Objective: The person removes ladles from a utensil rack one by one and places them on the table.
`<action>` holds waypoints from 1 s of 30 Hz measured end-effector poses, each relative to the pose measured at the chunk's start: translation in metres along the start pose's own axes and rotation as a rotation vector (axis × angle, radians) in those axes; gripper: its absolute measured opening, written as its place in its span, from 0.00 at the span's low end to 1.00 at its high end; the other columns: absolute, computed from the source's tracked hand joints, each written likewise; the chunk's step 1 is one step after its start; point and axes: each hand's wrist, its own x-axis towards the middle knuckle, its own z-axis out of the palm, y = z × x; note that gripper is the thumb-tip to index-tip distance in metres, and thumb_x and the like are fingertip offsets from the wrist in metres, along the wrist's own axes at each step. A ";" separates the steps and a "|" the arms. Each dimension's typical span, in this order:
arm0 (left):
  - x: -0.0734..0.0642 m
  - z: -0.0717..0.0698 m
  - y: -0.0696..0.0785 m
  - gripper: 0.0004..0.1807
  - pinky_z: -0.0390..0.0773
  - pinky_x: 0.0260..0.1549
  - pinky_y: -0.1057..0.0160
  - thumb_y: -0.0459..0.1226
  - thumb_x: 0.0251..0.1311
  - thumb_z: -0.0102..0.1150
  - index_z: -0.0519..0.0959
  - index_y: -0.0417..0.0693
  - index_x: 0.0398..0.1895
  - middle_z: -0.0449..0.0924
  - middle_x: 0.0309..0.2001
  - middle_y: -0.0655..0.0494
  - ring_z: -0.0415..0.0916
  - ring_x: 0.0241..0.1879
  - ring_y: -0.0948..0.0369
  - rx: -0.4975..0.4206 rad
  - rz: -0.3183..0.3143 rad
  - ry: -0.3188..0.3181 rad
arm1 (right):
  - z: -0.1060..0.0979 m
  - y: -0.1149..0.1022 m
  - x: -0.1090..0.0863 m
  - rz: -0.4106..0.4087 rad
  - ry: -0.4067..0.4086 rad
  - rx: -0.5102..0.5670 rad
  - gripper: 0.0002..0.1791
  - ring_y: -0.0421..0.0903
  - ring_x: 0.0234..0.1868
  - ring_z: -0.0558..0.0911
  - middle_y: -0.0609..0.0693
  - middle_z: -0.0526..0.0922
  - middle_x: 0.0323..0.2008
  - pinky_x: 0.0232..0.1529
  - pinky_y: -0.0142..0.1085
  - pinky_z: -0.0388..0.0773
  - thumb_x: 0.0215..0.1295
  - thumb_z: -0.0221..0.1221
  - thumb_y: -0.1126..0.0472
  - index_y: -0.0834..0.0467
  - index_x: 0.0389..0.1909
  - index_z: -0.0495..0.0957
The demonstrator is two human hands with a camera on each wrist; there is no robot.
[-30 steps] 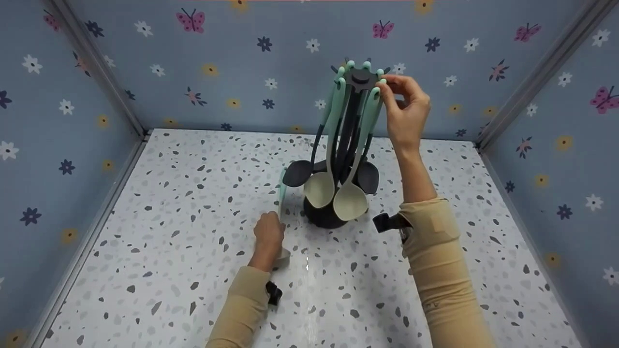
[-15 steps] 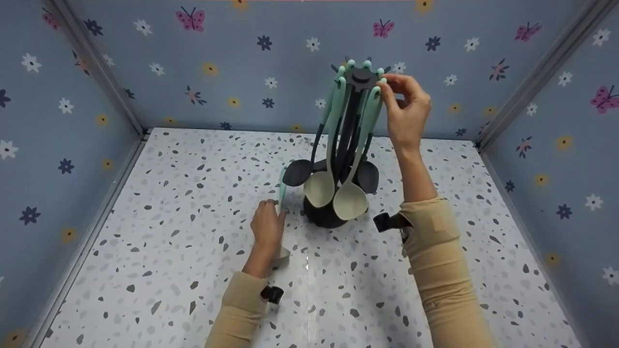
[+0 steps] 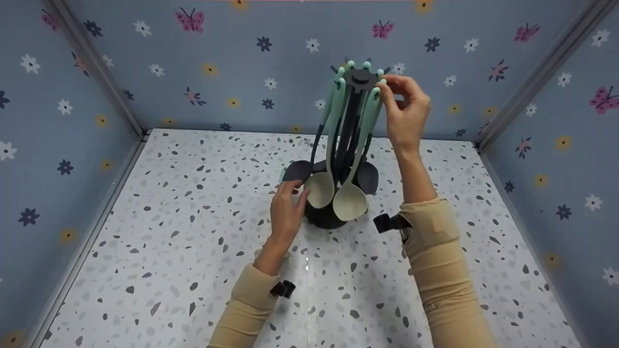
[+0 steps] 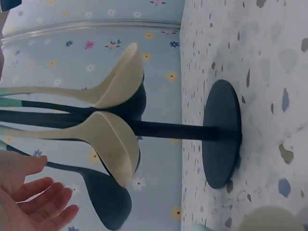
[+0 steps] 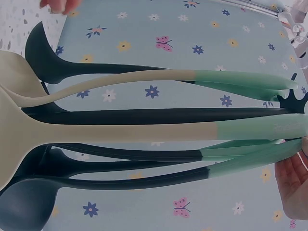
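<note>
Head: the utensil rack (image 3: 349,130) stands on the worktop (image 3: 193,217), its hub (image 3: 361,77) toward one o'clock — the right hand (image 3: 408,108) pinches a green handle tip (image 3: 383,81), the left hand (image 3: 286,212) is at eight o'clock from the cream ladles (image 3: 350,201). Left wrist: fingers (image 4: 54,199) loosely spread, the black ladle (image 4: 108,197) toward three o'clock. Right wrist: right hand at four o'clock, partly cut off.

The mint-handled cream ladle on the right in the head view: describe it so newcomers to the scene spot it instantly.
On the white speckled table stands a black upright utensil rack. At its front hang two mint-handled cream ladles; the ladle on the right has its rounded bowl lower in view, further from the left hand.
</note>
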 end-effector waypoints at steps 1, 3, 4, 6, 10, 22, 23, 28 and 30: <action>0.001 0.002 0.002 0.12 0.73 0.34 0.60 0.33 0.52 0.61 0.77 0.36 0.39 0.75 0.36 0.48 0.74 0.36 0.53 -0.023 0.014 0.006 | 0.000 0.000 0.000 -0.002 0.000 -0.003 0.06 0.43 0.30 0.77 0.53 0.79 0.28 0.28 0.28 0.73 0.55 0.58 0.70 0.70 0.32 0.78; 0.003 0.006 0.005 0.12 0.73 0.36 0.60 0.32 0.52 0.60 0.76 0.35 0.40 0.75 0.37 0.47 0.73 0.37 0.53 -0.062 0.042 0.011 | 0.000 0.000 0.000 0.001 0.001 -0.001 0.06 0.42 0.30 0.76 0.53 0.79 0.28 0.28 0.28 0.73 0.55 0.58 0.70 0.69 0.32 0.78; 0.004 0.008 0.006 0.13 0.73 0.37 0.60 0.32 0.52 0.60 0.76 0.35 0.41 0.74 0.38 0.47 0.73 0.37 0.53 -0.077 0.055 0.014 | 0.000 0.000 0.000 -0.005 0.000 -0.004 0.06 0.43 0.30 0.76 0.53 0.79 0.28 0.28 0.28 0.73 0.56 0.58 0.70 0.70 0.32 0.78; 0.006 0.012 0.008 0.14 0.73 0.39 0.60 0.32 0.53 0.60 0.74 0.35 0.43 0.74 0.39 0.47 0.73 0.39 0.55 -0.101 0.079 0.020 | 0.000 -0.001 0.000 0.002 0.001 0.000 0.06 0.43 0.30 0.76 0.53 0.79 0.28 0.28 0.28 0.73 0.55 0.58 0.70 0.69 0.32 0.78; 0.011 0.022 0.010 0.17 0.72 0.42 0.61 0.34 0.55 0.58 0.72 0.35 0.47 0.72 0.41 0.44 0.72 0.43 0.55 -0.154 0.107 0.028 | 0.000 -0.001 -0.001 0.010 0.001 0.007 0.05 0.43 0.30 0.76 0.53 0.79 0.29 0.29 0.28 0.73 0.55 0.58 0.70 0.69 0.32 0.77; 0.034 0.044 0.031 0.22 0.71 0.44 0.59 0.35 0.57 0.57 0.66 0.33 0.52 0.70 0.45 0.41 0.71 0.44 0.54 -0.270 0.108 0.019 | 0.000 0.001 0.001 -0.029 0.000 -0.004 0.06 0.43 0.30 0.77 0.53 0.79 0.28 0.28 0.31 0.75 0.56 0.58 0.70 0.71 0.32 0.77; 0.036 0.045 0.032 0.23 0.71 0.45 0.60 0.36 0.57 0.56 0.66 0.33 0.53 0.69 0.46 0.42 0.71 0.45 0.55 -0.267 0.102 0.016 | 0.000 0.001 0.001 -0.031 0.000 -0.008 0.06 0.43 0.30 0.77 0.52 0.79 0.28 0.28 0.32 0.75 0.56 0.58 0.69 0.71 0.32 0.77; 0.043 0.049 0.034 0.22 0.70 0.45 0.59 0.35 0.58 0.54 0.65 0.34 0.54 0.70 0.46 0.44 0.70 0.46 0.55 -0.246 0.070 -0.004 | 0.000 0.001 0.000 -0.015 0.000 -0.003 0.07 0.43 0.29 0.76 0.52 0.79 0.28 0.29 0.33 0.74 0.56 0.58 0.70 0.72 0.32 0.77; 0.045 0.050 0.035 0.21 0.69 0.45 0.58 0.34 0.59 0.53 0.65 0.35 0.54 0.70 0.46 0.45 0.69 0.46 0.56 -0.247 0.065 -0.011 | 0.000 0.001 0.000 -0.005 0.001 -0.002 0.07 0.43 0.30 0.76 0.52 0.79 0.28 0.29 0.31 0.74 0.56 0.58 0.70 0.71 0.32 0.77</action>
